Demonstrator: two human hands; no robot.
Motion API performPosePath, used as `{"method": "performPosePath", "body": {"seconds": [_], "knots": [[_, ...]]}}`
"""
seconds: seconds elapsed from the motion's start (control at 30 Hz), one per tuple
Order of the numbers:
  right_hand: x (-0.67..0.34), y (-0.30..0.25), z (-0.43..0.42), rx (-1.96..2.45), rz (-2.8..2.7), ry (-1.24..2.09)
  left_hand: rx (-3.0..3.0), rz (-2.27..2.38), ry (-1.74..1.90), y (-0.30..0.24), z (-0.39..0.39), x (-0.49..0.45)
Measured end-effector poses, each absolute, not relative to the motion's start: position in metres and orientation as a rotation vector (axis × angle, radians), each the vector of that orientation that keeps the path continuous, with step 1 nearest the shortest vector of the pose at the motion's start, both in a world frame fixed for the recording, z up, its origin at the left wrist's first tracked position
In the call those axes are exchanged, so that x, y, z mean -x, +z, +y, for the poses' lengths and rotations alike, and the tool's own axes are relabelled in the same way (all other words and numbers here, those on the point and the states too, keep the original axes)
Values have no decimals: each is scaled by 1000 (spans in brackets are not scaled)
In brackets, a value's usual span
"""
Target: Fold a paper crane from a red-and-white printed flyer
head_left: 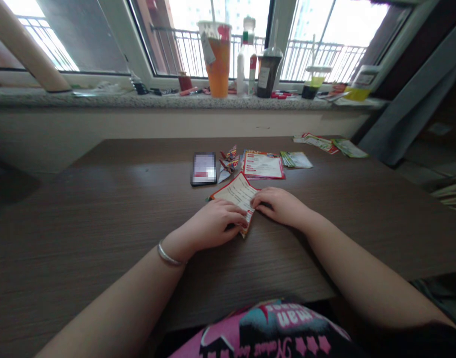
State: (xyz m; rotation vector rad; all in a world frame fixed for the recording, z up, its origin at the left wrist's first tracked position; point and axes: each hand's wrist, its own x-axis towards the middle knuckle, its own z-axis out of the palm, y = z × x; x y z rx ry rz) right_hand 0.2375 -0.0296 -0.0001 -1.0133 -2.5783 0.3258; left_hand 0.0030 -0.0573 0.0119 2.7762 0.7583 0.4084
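A printed paper sheet [237,193] with a cream face and red border lies on the table at an angle, between my hands. My left hand [220,221], with a silver bangle at the wrist, rests over its lower left part, fingers bent and thumb close to them at the lower edge. At the right corner, my right hand [270,203] pinches the sheet between thumb and fingers. Just beyond are folded paper pieces [230,161] with colourful print and a stack of similar red-bordered sheets [263,165].
A phone-like device [203,169] with a blurred screen lies left of the folded pieces. Green-and-white papers [295,159] and more leaflets [319,143] lie to the right. On the windowsill [157,101] stand an orange drink cup [217,64], a dark drink cup [267,74] and bottles.
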Motion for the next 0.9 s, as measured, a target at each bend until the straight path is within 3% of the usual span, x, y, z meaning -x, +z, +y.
{"method": "performPosePath", "body": {"seconds": [0.63, 0.9], "knots": [[-239, -8, -22, 870, -2382, 362, -2873, 823, 450, 3, -66, -11], [-239, -19, -19, 1098, -2186, 325, -2895, 798, 463, 1, -63, -11]]}}
